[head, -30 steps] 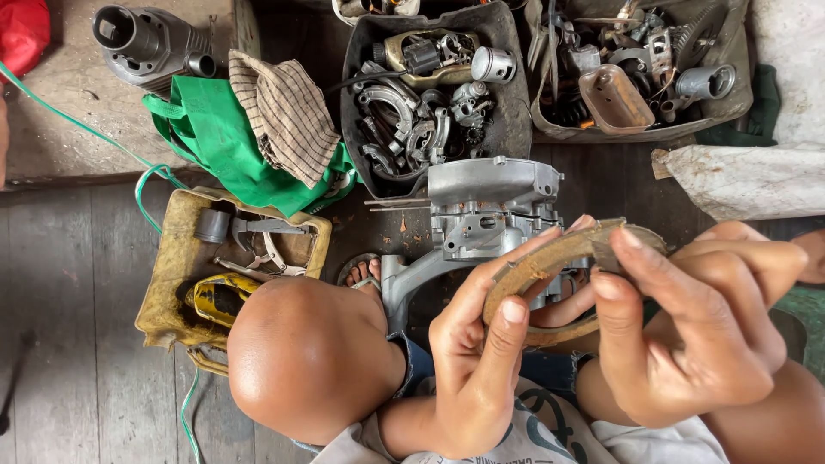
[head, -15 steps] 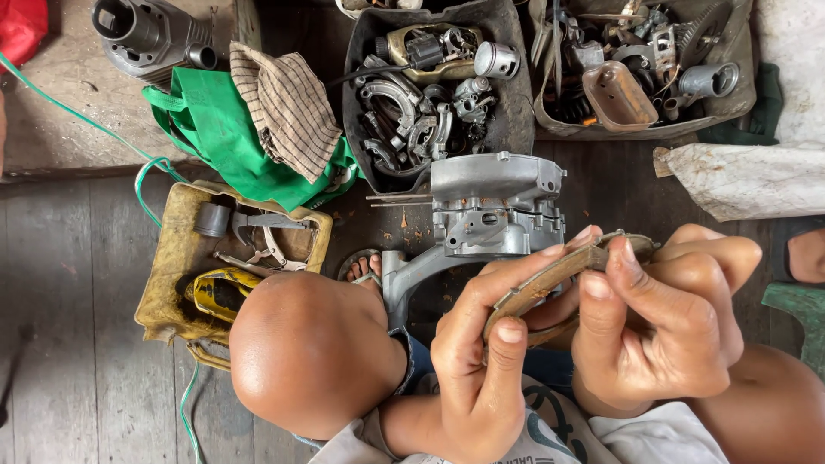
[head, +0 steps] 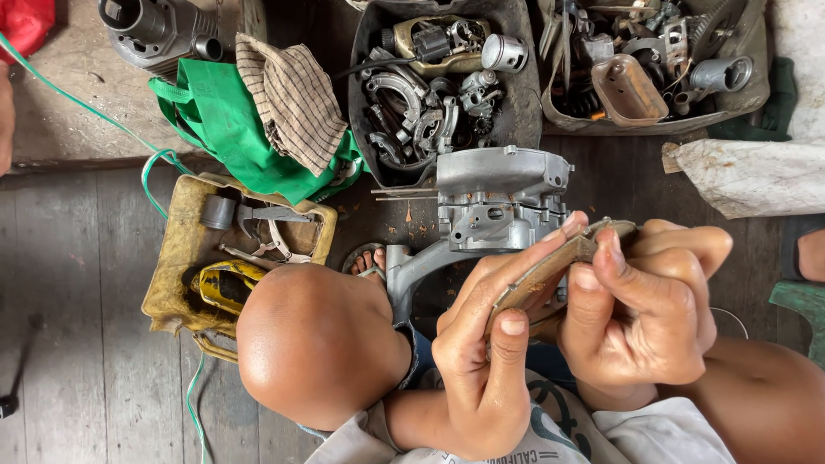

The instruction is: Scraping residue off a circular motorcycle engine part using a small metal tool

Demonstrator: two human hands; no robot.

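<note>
Nearest: left hand and right hand, both closed in a grip on a thin curved brown strip, held edge-on above the lap; probably light, stiff, slightly bendable, best pinched at its ends. Beyond, a grey engine casing on dark wooden floorboards. Farthest, trays of metal parts, green bag.

the left hand and right hand cover most of the curved brown strip they pinch. only its top edge shows. below the hands, the grey engine part is half hidden by fingers and a bare knee. the two trays of metal bits above the hands run off the top edge.
</note>
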